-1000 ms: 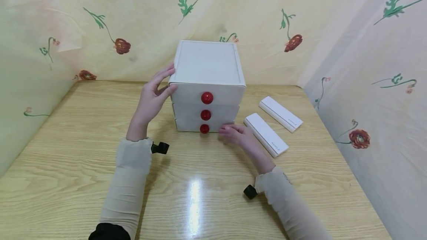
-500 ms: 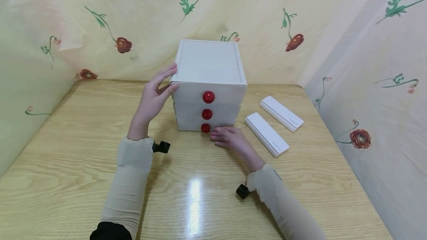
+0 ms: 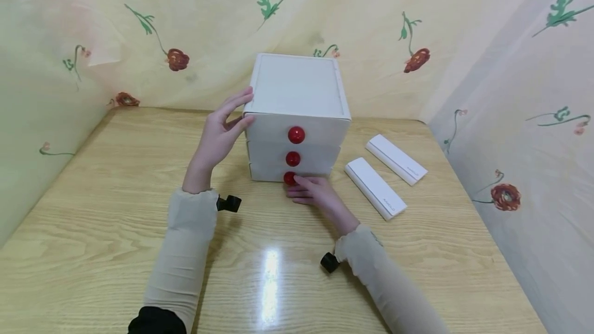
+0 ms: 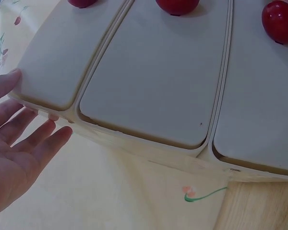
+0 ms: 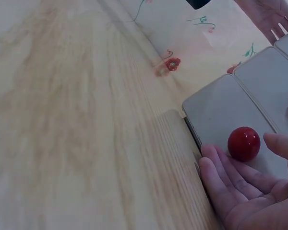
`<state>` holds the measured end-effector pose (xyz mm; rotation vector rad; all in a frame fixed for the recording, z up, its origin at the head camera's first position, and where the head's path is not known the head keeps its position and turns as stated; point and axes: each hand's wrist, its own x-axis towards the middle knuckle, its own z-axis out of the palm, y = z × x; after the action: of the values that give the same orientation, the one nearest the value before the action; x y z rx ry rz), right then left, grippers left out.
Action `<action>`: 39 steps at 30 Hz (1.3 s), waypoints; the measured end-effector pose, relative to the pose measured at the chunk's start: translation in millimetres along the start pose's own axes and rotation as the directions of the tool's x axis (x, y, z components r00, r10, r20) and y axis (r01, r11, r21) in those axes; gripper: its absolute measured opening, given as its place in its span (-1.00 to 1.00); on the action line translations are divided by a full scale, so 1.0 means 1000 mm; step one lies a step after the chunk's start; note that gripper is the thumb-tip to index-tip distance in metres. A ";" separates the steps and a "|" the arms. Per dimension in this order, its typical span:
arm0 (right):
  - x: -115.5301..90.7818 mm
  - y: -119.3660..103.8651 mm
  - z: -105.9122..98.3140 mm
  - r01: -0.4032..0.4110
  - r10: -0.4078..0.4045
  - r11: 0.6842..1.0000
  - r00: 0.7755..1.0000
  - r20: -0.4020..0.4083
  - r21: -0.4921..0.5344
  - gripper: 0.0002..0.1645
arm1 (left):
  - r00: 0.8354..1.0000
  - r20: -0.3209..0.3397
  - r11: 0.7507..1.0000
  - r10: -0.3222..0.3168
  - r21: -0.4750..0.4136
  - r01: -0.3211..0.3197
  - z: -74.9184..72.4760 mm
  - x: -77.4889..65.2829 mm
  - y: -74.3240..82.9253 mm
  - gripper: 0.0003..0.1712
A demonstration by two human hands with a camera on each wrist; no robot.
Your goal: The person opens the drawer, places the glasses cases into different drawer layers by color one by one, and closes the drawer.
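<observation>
I have the left hand [image 3: 216, 135] resting, fingers spread, against the drawer box [image 3: 298, 86]; the right hand [image 3: 321, 196], fingers relaxed, loosely frames the bottom knob [image 5: 244, 143].

We list one left arm [image 3: 185, 251], pale-sleeved to the wrist, reaching forward, its bare left hand [image 3: 215, 140] raised, fingers extended and slightly spread, thumb parted from them. We enter one right arm [image 3: 385, 277], likewise sleeved, slanting inward and forward, its bare right hand [image 3: 320, 196] set lower, palm side turned inward, fingers lightly bent and close together, thumb apart.
</observation>
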<state>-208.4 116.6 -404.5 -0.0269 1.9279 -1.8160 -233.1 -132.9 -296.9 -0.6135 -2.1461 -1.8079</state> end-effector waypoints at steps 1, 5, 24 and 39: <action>0.001 0.000 0.001 0.000 0.000 1.000 1.000 -0.001 0.004 -0.46 | 1.000 -0.001 1.000 -0.001 0.002 0.001 0.000 0.000 0.000 -0.51; 0.005 -0.001 0.005 -0.008 0.009 0.999 1.000 -0.009 0.045 -0.49 | 1.000 -0.009 1.000 0.000 0.017 0.000 0.000 0.001 0.000 -0.51; 0.014 0.002 0.018 -0.040 0.049 0.987 0.997 -0.059 0.153 -0.58 | 1.000 -0.013 1.000 -0.003 0.029 0.003 -0.001 0.000 0.002 -0.51; 0.004 0.006 0.020 -0.035 0.040 0.995 0.998 -0.055 0.093 -0.53 | 1.000 -0.014 0.999 0.007 0.042 -0.007 -0.001 0.001 0.000 -0.52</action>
<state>-202.8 97.3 -411.9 0.0923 1.8676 -1.8979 -234.0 -133.7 -296.2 -0.5955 -2.1641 -1.7531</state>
